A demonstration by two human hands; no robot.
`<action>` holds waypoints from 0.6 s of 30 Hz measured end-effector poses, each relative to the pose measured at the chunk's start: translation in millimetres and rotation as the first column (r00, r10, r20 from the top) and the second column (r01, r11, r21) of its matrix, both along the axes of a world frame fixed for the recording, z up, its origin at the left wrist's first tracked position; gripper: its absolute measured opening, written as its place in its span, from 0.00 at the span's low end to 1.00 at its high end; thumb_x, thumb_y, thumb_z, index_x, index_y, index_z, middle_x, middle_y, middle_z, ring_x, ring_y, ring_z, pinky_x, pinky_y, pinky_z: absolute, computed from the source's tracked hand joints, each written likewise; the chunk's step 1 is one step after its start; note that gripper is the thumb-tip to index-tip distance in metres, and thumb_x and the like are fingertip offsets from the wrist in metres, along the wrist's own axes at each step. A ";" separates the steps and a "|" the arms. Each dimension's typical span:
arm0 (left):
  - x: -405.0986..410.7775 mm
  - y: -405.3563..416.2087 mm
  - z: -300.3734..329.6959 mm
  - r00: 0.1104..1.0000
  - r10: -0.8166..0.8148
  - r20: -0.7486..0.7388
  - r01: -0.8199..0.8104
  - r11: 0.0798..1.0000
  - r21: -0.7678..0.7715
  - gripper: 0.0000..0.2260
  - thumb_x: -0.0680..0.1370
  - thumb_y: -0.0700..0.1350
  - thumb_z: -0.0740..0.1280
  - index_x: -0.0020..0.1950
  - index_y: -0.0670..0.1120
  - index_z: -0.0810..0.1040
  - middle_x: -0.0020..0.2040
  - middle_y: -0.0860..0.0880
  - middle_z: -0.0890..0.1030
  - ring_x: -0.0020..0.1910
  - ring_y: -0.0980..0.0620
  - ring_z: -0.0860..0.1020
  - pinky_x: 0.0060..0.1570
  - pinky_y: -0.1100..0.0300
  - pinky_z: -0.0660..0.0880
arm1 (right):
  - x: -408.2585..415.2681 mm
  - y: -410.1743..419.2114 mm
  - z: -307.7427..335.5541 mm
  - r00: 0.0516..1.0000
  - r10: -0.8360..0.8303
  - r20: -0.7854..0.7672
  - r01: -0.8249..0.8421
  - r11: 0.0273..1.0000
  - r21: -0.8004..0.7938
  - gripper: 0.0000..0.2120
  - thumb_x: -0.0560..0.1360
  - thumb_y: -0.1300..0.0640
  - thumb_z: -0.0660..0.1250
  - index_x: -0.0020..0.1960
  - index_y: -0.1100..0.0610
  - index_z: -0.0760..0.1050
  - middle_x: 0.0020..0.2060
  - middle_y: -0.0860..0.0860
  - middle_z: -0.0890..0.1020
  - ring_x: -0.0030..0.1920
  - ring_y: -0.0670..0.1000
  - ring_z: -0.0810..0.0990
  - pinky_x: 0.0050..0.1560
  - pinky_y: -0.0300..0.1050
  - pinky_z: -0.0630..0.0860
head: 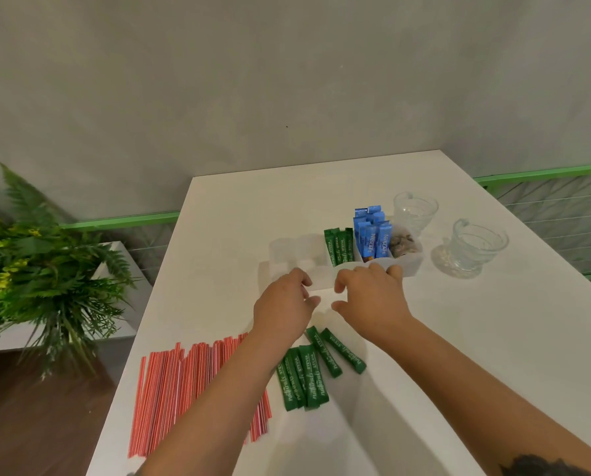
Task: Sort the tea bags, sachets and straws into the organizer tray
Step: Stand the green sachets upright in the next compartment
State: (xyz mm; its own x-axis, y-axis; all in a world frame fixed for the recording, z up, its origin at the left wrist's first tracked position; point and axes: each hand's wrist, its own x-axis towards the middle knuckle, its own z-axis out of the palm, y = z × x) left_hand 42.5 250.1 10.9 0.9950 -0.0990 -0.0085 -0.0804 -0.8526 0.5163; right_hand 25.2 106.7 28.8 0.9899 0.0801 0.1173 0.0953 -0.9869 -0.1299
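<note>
Many red straws [197, 383] are laid side by side on the left part of the white counter [239, 214], none of them yet in the tray. Just beside them to the right, a small group of green sachets [304, 379] is left lying flat, with two more green sachets [338, 350] spread a little apart near the right forearm.

Beyond these, the left hand [282, 304] is held at the near edge of the organizer tray [287, 249]; its fingers are curled, and its grip seems to be closed on something white and thin between the two hands, but what this thing is cannot be told. The right hand [373, 297] is placed just beside it, its fingers bent over the front wall of the tray; whether this grip holds the wall or only rests on it cannot be told.

In the tray, the left compartments look unfilled, then standing green sachets [338, 247], then blue coffee sachets [371, 235], then a compartment with small brown pieces [402, 243]. Two glass cups [476, 243] are seen at the far right.

The step in hand is judged to be the settling of the tray, or of a white item, before more sorting. For the next move, the loose green sachets are probably to be gathered and stood with the others, and the straws to be collected as one bundle.
</note>
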 end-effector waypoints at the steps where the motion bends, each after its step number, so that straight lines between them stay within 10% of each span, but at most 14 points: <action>1: -2.6 0.9 -3.0 0.999 0.001 -0.047 0.001 0.999 0.035 0.12 0.76 0.51 0.66 0.57 0.50 0.72 0.51 0.54 0.79 0.49 0.53 0.77 0.46 0.57 0.74 | -4.1 1.3 -2.7 1.000 -0.001 -0.018 0.001 1.000 -0.010 0.13 0.75 0.45 0.64 0.56 0.48 0.74 0.52 0.49 0.79 0.57 0.53 0.72 0.57 0.50 0.59; 18: -6.1 -8.4 -19.0 0.947 0.091 -0.308 -0.008 0.966 0.260 0.17 0.69 0.55 0.70 0.52 0.45 0.80 0.50 0.47 0.82 0.49 0.48 0.81 0.37 0.60 0.70 | -25.7 -0.1 -20.1 0.983 -0.072 -0.166 0.070 0.997 -0.017 0.10 0.77 0.46 0.61 0.55 0.48 0.74 0.51 0.48 0.81 0.56 0.52 0.75 0.61 0.51 0.59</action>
